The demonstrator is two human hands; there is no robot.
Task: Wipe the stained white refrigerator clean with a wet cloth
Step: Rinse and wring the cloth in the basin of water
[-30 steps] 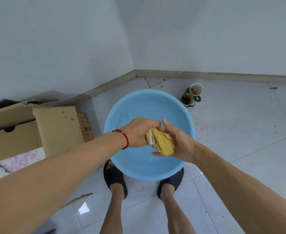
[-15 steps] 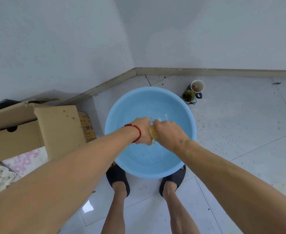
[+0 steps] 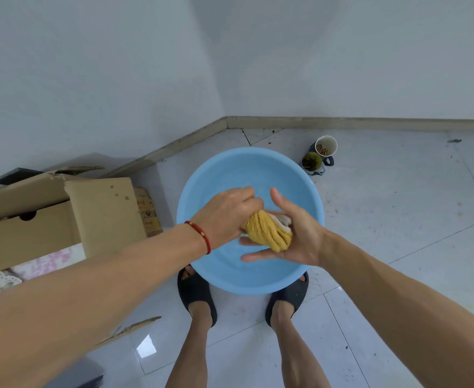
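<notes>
Left hand point(image 3: 226, 217) clenched round one end of the twisted yellow cloth point(image 3: 268, 230), held over the blue basin point(image 3: 202, 264); right hand point(image 3: 291, 233) cradles the other end, fingers straight, palm up. Judgement: re-grip right, counter-twist firmly, drip into basin. Refrigerator not in view.

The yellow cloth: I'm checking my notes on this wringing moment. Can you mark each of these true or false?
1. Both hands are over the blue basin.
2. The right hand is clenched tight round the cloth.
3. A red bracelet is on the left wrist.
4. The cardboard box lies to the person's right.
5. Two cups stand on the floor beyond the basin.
1. True: the left hand and the right hand are over the blue basin.
2. False: its fingers are spread; the yellow cloth lies against its palm.
3. True: the red bracelet.
4. False: the cardboard box lies left.
5. True: the cups.
</notes>
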